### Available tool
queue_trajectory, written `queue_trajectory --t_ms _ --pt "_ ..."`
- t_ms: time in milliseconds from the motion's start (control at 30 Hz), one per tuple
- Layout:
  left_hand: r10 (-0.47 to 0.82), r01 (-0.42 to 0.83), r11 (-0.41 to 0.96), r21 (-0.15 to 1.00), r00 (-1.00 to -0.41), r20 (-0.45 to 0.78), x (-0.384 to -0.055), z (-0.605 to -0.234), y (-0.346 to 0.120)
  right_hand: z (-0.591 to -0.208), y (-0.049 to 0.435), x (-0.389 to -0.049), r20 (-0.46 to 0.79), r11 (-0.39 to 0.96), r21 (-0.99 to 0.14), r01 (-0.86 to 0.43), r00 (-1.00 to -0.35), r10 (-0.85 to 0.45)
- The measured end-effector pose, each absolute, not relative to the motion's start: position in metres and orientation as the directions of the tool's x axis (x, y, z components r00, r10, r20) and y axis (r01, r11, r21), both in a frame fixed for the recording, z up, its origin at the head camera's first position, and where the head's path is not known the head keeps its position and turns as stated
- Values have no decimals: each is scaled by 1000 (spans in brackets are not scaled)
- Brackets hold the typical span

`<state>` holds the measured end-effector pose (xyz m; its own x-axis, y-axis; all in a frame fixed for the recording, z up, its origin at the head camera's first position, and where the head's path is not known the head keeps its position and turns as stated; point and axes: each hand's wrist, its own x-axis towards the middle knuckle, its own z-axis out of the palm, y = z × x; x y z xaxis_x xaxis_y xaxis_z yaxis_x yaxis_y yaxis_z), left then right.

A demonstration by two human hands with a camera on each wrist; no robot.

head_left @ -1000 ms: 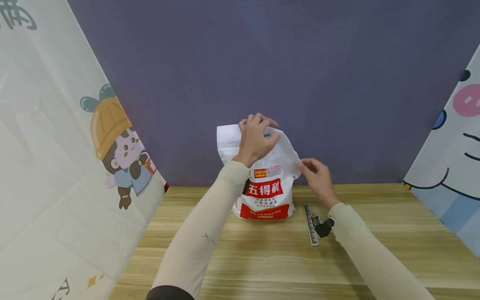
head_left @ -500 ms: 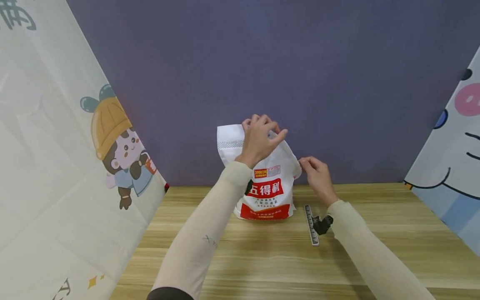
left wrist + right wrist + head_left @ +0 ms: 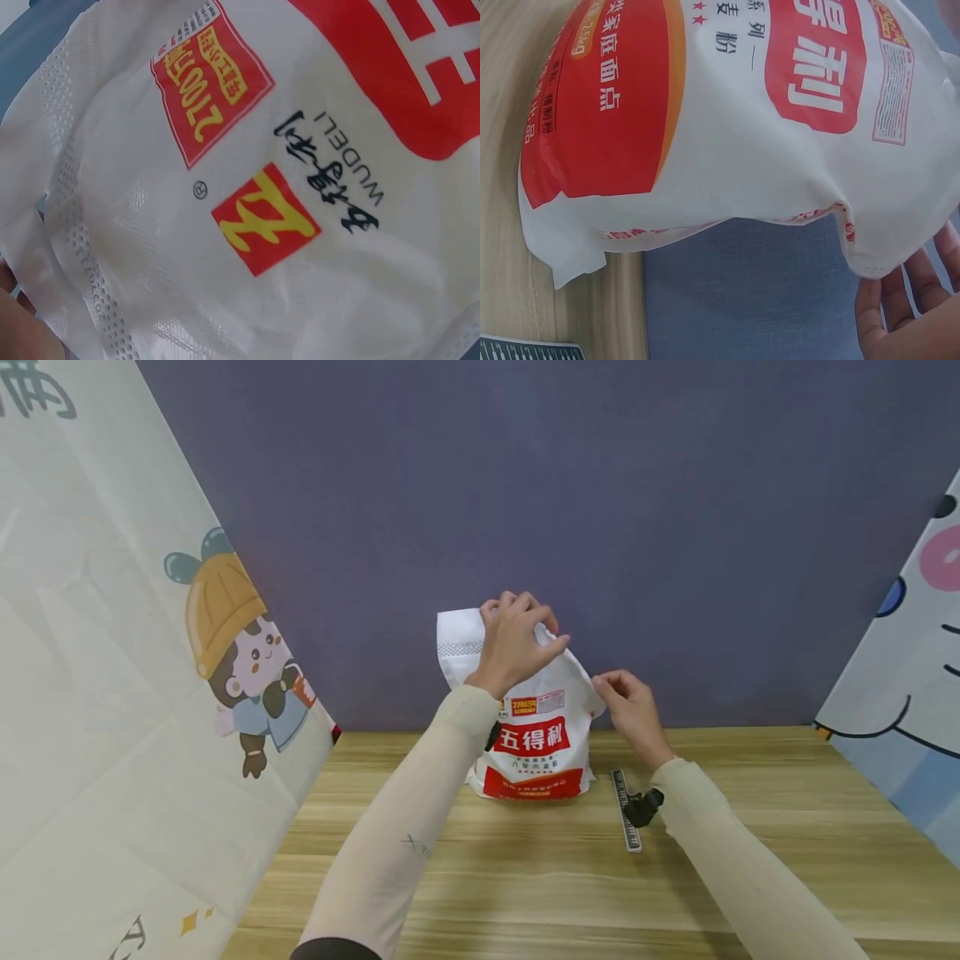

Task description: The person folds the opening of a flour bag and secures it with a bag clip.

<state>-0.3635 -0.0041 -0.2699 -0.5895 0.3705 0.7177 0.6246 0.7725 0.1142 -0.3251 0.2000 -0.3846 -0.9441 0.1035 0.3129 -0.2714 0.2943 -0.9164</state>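
Note:
A white flour bag [image 3: 536, 727] with red printed panels stands upright on the table against the back panel. My left hand [image 3: 517, 639] is over its top edge, fingers curled behind the rim and thumb stretched out to the right. In the left wrist view the bag's front [image 3: 247, 225] fills the picture, and part of the left hand [image 3: 26, 330] shows at the lower left edge. My right hand [image 3: 632, 706] pinches the bag's upper right side between thumb and fingers. The right wrist view has the right hand [image 3: 915, 319] at that drooping corner.
A narrow strip with dark markings and a white border [image 3: 627, 818] lies on the wooden table [image 3: 525, 877] right of the bag, partly overlapped by the right wrist's black camera [image 3: 643, 807]. A grey-blue panel [image 3: 637, 527] stands behind; printed cartoon sheets [image 3: 112, 610] hang at both sides.
The left hand shifted slightly right, then back a little, and its thumb has stretched out from the fingers. The right hand stays at the bag's side. The bag stands in about the same place.

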Motion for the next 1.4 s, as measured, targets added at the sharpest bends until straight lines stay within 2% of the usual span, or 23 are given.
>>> queue_trajectory --t_ms 300,900,1400 --pt "381 605 788 119 -630 677 -361 -273 -10 -382 197 -325 326 308 -907 -287 -942 84" --pt "395 569 820 62 -640 659 -364 -277 -13 -384 194 -332 312 321 -905 -280 -949 50" --pt "391 568 820 72 -647 655 -364 -278 -16 -388 192 -334 289 345 -903 -256 -956 48"
